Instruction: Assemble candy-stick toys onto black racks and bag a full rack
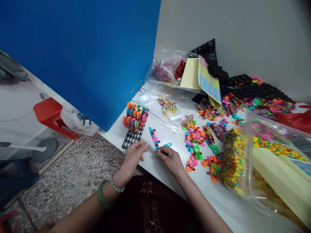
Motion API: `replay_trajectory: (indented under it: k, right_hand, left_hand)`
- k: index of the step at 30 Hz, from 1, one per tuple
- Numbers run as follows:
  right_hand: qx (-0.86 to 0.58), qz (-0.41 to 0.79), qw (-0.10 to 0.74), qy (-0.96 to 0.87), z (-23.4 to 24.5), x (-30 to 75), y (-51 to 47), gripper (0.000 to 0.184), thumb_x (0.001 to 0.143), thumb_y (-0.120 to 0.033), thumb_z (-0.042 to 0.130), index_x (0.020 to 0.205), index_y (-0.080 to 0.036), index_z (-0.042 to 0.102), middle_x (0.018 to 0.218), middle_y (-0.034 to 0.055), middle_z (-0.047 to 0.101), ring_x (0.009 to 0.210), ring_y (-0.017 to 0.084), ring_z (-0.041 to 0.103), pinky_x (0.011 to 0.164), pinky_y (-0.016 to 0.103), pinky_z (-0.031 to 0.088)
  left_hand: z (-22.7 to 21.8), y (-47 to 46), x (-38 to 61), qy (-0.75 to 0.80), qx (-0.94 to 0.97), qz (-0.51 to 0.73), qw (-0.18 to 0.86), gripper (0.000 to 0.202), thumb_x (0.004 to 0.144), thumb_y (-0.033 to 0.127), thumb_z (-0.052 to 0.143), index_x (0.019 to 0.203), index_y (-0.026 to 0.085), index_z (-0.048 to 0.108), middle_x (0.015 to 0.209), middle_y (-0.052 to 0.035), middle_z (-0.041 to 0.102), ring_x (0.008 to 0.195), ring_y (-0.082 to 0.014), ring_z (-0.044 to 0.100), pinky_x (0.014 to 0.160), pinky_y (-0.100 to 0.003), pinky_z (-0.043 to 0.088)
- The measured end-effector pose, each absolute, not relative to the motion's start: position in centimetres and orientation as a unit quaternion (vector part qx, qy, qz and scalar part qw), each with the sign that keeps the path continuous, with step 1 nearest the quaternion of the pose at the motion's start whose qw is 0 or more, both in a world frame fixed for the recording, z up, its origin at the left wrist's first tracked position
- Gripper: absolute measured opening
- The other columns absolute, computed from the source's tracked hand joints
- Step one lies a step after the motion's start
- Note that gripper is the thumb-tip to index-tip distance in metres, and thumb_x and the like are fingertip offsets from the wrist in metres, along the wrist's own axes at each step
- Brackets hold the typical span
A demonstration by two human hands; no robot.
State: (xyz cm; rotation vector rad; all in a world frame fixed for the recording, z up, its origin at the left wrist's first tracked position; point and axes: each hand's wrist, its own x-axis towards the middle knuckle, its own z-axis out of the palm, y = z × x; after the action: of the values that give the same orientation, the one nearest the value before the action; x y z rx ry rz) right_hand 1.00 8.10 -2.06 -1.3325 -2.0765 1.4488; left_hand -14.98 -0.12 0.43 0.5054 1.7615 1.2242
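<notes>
A toy skateboard (154,138), blue with a pink piece and small red wheels, lies on the white table in front of my hands. At its near end, the fingertips of my right hand (172,160) pinch a small yellowish piece (158,151), too small to make out exactly. My left hand (132,158) is at the table edge, thumb and fingers loosely curved and apart, with nothing seen in it. Just beyond it stands a black grid rack (131,139) bearing rows of colourful toy skateboards (136,117). A blue ring-like piece (167,144) lies near my right fingers.
Multicoloured small parts (168,106) lie on a clear plastic bag. Loose toy skateboards (194,137) spread to the right, beside a clear bin (247,155) of yellow-mixed pieces. Another clear bin (175,85) stands behind. A blue panel (97,58) rises at left; a red stool (48,111) stands beyond.
</notes>
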Motion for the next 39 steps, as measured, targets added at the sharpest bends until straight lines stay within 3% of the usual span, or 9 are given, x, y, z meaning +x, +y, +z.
replay_trajectory:
  k: [2,5,8,18,28,31,34,36,39]
  right_hand:
    - [-0.456,0.567,0.189,-0.660,-2.5,-0.3,9.1,0.016,0.073,-0.036,0.061,0.073,-0.021,0.059,0.066,-0.0017,0.058,0.066,0.016,0.053,0.063,0.026,0.040]
    - [-0.447,0.607,0.239,-0.612,-3.1,-3.7,10.5,0.018,0.069,-0.037,0.064,0.069,-0.020,0.057,0.061,-0.0027,0.058,0.061,0.015,0.053,0.061,0.026,0.041]
    - [-0.427,0.606,0.270,-0.615,-4.0,-7.4,11.2,0.017,0.069,-0.036,0.063,0.072,-0.019,0.059,0.063,-0.0024,0.061,0.063,0.015,0.056,0.062,0.026,0.043]
    - [-0.419,0.458,0.277,-0.733,-5.2,-9.7,11.3,0.020,0.081,-0.040,0.053,0.080,-0.021,0.061,0.071,-0.0007,0.064,0.070,0.018,0.059,0.067,0.028,0.046]
    - [-0.360,0.334,0.223,-0.842,-5.8,-10.6,11.2,0.010,0.087,-0.022,0.050,0.083,-0.021,0.059,0.086,0.0043,0.063,0.082,0.018,0.058,0.077,0.028,0.047]
    - [-0.350,0.339,0.217,-0.845,-5.4,-10.6,11.2,0.012,0.088,-0.020,0.050,0.090,-0.021,0.062,0.089,0.0040,0.064,0.085,0.017,0.059,0.079,0.027,0.048]
    - [-0.333,0.353,0.237,-0.842,-4.4,-9.0,11.9,0.027,0.086,-0.019,0.053,0.112,-0.020,0.062,0.104,0.0052,0.066,0.087,0.016,0.060,0.083,0.027,0.048]
    - [-0.363,0.341,0.254,-0.829,-3.4,-6.8,12.8,0.037,0.085,-0.019,0.052,0.122,-0.020,0.059,0.111,0.0066,0.065,0.091,0.016,0.061,0.087,0.028,0.048]
    - [-0.499,0.280,0.224,-0.789,-1.9,-2.4,14.5,0.033,0.084,-0.017,0.048,0.112,-0.020,0.066,0.108,0.0074,0.068,0.098,0.020,0.061,0.089,0.031,0.046]
  left_hand:
    - [-0.2,-0.3,-17.0,0.792,0.259,0.458,0.309,0.031,0.080,0.046,0.061,0.088,0.017,0.069,0.079,-0.0036,0.068,0.066,-0.0153,0.060,0.060,-0.027,0.044]
    - [-1.9,0.0,-19.5,0.871,0.364,0.320,0.080,0.031,0.086,0.036,0.058,0.109,0.017,0.068,0.097,-0.0095,0.067,0.094,-0.0244,0.059,0.081,-0.035,0.045]
    - [-3.5,0.5,-20.4,0.889,0.414,0.198,-0.012,0.039,0.089,0.035,0.055,0.121,0.016,0.063,0.102,-0.0125,0.064,0.098,-0.0284,0.056,0.084,-0.038,0.043]
    - [-4.9,0.2,-20.3,0.885,0.435,0.158,-0.058,0.038,0.093,0.037,0.050,0.122,0.017,0.063,0.100,-0.0103,0.063,0.091,-0.0269,0.052,0.081,-0.037,0.039]
    - [-4.9,0.5,-20.8,0.881,0.439,0.164,-0.058,0.039,0.092,0.038,0.049,0.120,0.016,0.065,0.099,-0.0114,0.065,0.087,-0.0270,0.053,0.078,-0.038,0.038]
    - [-5.0,0.6,-21.0,0.875,0.449,0.167,-0.075,0.040,0.093,0.039,0.047,0.119,0.015,0.066,0.099,-0.0122,0.065,0.088,-0.0273,0.053,0.079,-0.038,0.039]
    - [-5.1,0.8,-21.1,0.873,0.449,0.170,-0.089,0.040,0.093,0.039,0.046,0.118,0.015,0.066,0.100,-0.0124,0.064,0.089,-0.0277,0.053,0.079,-0.038,0.039]
    - [-5.2,0.8,-21.0,0.873,0.447,0.174,-0.092,0.040,0.093,0.040,0.046,0.117,0.015,0.066,0.100,-0.0128,0.064,0.090,-0.0281,0.053,0.080,-0.039,0.040]
    - [-5.4,0.8,-21.0,0.876,0.433,0.191,-0.093,0.041,0.092,0.041,0.048,0.118,0.014,0.065,0.099,-0.0139,0.063,0.092,-0.0288,0.054,0.082,-0.040,0.042]
